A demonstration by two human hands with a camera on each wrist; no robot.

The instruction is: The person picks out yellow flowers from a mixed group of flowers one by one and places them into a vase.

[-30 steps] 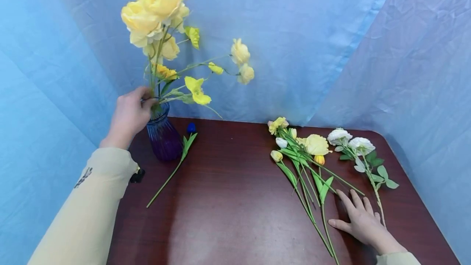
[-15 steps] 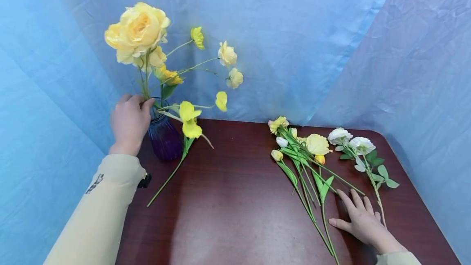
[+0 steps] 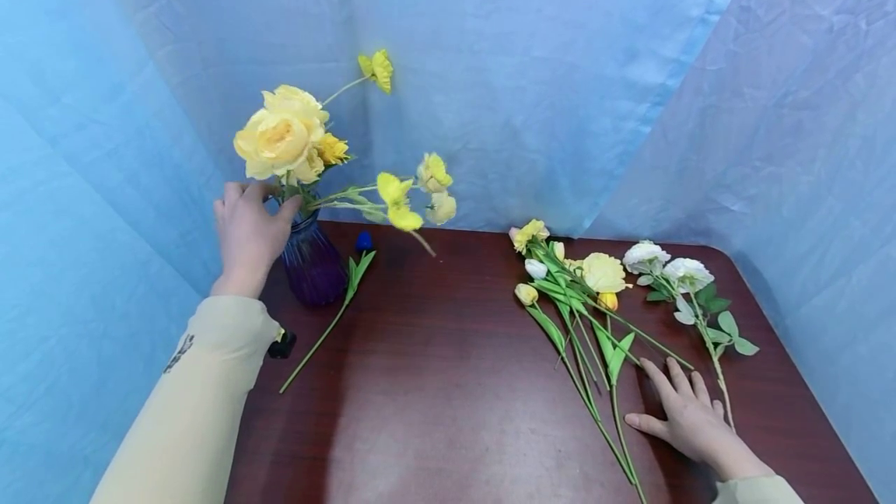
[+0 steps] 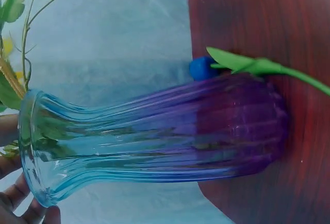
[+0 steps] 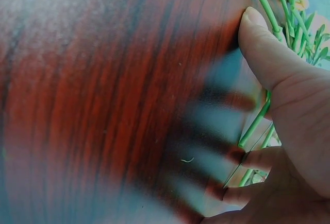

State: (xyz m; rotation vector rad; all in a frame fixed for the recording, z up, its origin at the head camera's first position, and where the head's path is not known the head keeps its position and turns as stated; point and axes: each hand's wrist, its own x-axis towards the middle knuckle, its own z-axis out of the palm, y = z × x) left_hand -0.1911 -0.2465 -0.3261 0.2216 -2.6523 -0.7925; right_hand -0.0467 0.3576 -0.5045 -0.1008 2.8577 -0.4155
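Note:
My left hand [image 3: 253, 228] holds the stem of a large yellow peony [image 3: 280, 134] at the mouth of the ribbed blue-to-purple glass vase [image 3: 313, 263]. Several smaller yellow blooms [image 3: 397, 201] lean out of the vase to the right. In the left wrist view, the fingers [image 4: 18, 195] are right at the rim of the upright vase, and leafy stems reach down into its neck. My right hand [image 3: 689, 418] rests on the table with its fingers spread, near the stem ends of the loose flowers. Nothing is gripped in it.
A blue tulip [image 3: 363, 241] lies beside the vase, its stem toward me. A bunch of loose tulips and yellow flowers [image 3: 560, 286] lies at the right, with a white-bloomed branch [image 3: 689, 277] beyond it. Blue cloth [image 3: 532, 84] hangs around the dark wooden table [image 3: 448, 379].
My left hand has brought the large yellow peony down from high over the vase until its bloom sits close above the rim. The side blooms shifted. The right hand stayed put.

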